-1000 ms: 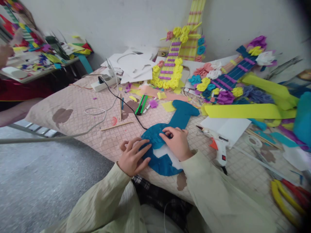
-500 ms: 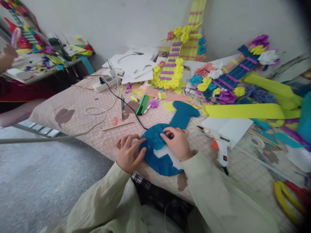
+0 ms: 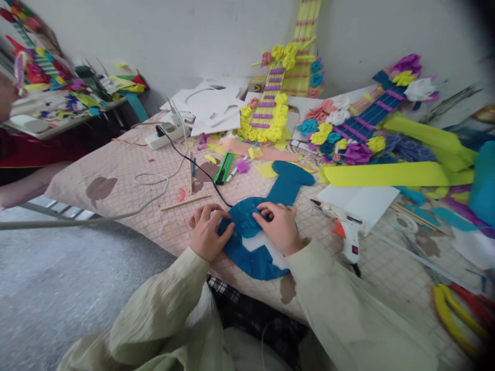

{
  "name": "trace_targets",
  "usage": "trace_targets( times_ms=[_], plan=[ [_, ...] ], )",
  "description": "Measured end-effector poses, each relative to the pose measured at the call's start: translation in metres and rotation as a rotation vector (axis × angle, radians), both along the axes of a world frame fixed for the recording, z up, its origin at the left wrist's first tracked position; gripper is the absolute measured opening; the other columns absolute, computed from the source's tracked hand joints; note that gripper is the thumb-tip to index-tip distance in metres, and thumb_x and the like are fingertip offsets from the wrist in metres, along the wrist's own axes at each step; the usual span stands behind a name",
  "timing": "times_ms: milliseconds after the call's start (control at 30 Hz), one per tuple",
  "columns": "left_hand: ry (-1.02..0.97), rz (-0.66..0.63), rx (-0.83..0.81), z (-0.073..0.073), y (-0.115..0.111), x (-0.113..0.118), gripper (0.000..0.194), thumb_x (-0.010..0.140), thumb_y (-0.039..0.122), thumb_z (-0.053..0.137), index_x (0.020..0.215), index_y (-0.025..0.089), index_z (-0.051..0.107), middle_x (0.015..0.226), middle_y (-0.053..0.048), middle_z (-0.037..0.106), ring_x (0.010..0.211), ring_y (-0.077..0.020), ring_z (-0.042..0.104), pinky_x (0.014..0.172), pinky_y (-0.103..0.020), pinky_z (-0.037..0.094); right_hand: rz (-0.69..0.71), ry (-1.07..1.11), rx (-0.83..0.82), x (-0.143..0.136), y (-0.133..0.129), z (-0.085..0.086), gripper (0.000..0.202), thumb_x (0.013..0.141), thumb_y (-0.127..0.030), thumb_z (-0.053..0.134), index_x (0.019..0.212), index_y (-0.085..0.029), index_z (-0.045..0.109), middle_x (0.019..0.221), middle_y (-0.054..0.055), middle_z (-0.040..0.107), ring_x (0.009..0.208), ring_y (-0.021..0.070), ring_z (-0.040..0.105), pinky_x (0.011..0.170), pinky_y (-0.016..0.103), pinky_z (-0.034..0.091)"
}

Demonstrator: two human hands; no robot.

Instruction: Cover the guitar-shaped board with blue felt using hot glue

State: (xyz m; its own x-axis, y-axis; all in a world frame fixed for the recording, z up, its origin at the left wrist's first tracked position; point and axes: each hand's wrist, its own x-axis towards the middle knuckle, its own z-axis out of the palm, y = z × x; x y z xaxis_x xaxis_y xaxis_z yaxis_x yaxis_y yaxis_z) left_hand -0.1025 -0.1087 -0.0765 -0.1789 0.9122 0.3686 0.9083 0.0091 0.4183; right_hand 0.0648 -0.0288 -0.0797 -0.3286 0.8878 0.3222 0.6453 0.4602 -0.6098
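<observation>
A flat guitar-shaped cutout (image 3: 251,264) lies on the table before me, covered mostly in blue crepe paper, with a bare white patch (image 3: 258,241) on its body. At the cutout's left edge, my left hand (image 3: 209,234) is closed, thumb on top and fingers curled by the rim. My right hand (image 3: 279,226) rests over the body near the neck, its thumb and forefinger pinched together on the blue crepe paper (image 3: 247,216). What lies right between those fingertips is partly hidden. To the right of that hand lies a white glue gun (image 3: 351,239) with an orange trigger.
A green box cutter (image 3: 223,169), wooden sticks (image 3: 185,202) and a white power strip (image 3: 167,135) with cords lie beyond the cutout. Decorated paper guitars (image 3: 268,105) lean at the back. Yellow paper (image 3: 386,175) and yellow-handled scissors (image 3: 450,314) are rightward. Another person's arm (image 3: 34,185) shows left.
My left hand's fingers have drawn in and curled at the cutout's left edge, where they were more spread before. My right hand stays pinched at nearly the same spot. The view has shifted slightly.
</observation>
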Motion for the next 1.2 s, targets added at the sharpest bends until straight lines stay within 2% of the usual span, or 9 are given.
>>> trace_targets(
  times_ms=[567, 700, 867, 1067, 1200],
  plan=[
    [0.0, -0.023, 0.079, 0.004, 0.002, 0.004, 0.009, 0.073, 0.029, 0.06, 0.076, 0.021, 0.062, 0.095, -0.005, 0.056, 0.095, -0.0242, 0.046, 0.084, -0.043, 0.034, 0.013, 0.01, -0.015, -0.001, 0.0, 0.0, 0.01, 0.072, -0.029, 0.062, 0.079, -0.022, 0.063, 0.063, -0.002, 0.061, 0.066, 0.0157, 0.053, 0.076, 0.035, 0.026],
    [0.02, -0.019, 0.126, 0.004, 0.001, 0.003, 0.01, 0.074, 0.027, 0.059, 0.08, 0.02, 0.062, 0.094, -0.006, 0.057, 0.092, -0.023, 0.047, 0.083, -0.042, 0.036, 0.025, 0.016, -0.009, -0.003, 0.001, 0.001, 0.009, 0.074, -0.03, 0.06, 0.079, -0.023, 0.063, 0.063, -0.002, 0.062, 0.067, 0.0157, 0.054, 0.076, 0.034, 0.025],
    [0.107, -0.107, 0.216, 0.002, -0.009, 0.002, 0.014, 0.076, 0.022, 0.056, 0.088, 0.021, 0.064, 0.094, -0.005, 0.058, 0.092, -0.0215, 0.047, 0.086, -0.041, 0.035, 0.028, 0.015, -0.001, -0.005, 0.001, 0.002, 0.009, 0.074, -0.029, 0.06, 0.079, -0.023, 0.063, 0.064, -0.003, 0.062, 0.068, 0.0159, 0.054, 0.077, 0.034, 0.024],
    [0.205, -0.184, 0.202, -0.006, -0.019, -0.004, 0.021, 0.075, 0.024, 0.057, 0.093, 0.027, 0.066, 0.101, -0.005, 0.058, 0.098, -0.0243, 0.045, 0.087, -0.044, 0.033, 0.016, 0.002, -0.005, -0.005, 0.0, 0.002, 0.008, 0.075, -0.029, 0.059, 0.079, -0.023, 0.062, 0.064, -0.002, 0.063, 0.069, 0.0167, 0.055, 0.076, 0.035, 0.024],
    [0.247, -0.185, 0.196, -0.009, -0.021, -0.007, 0.022, 0.075, 0.025, 0.057, 0.095, 0.028, 0.065, 0.103, -0.004, 0.057, 0.099, -0.0256, 0.043, 0.088, -0.045, 0.032, 0.015, -0.006, -0.001, -0.005, 0.001, 0.002, 0.009, 0.075, -0.029, 0.058, 0.08, -0.023, 0.062, 0.064, -0.002, 0.063, 0.069, 0.0168, 0.055, 0.076, 0.035, 0.024]
  ],
)
